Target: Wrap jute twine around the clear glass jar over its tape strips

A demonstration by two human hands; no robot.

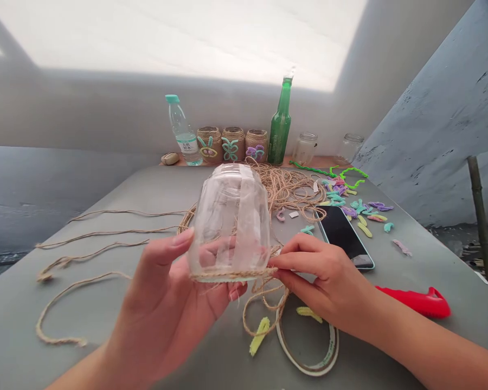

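Observation:
My left hand (162, 303) holds a clear glass jar (230, 222) from below and behind, with the fingers spread against the glass. Strips of clear tape run up the jar's side. A band of jute twine (231, 274) circles the jar's lower end. My right hand (321, 276) pinches that twine at the jar's right edge. Loose twine (284, 187) lies in loops on the grey table (65, 319), behind the jar and beneath my hands. A ring of tape (309, 352) lies below my right hand.
Pipe cleaner pieces (341, 200) and a smartphone (344, 235) lie to the right, beside a red-handled tool (418, 301). At the back stand a water bottle (183, 132), several twine-wrapped jars (228, 143), a green glass bottle (280, 122) and a plain glass jar (305, 149).

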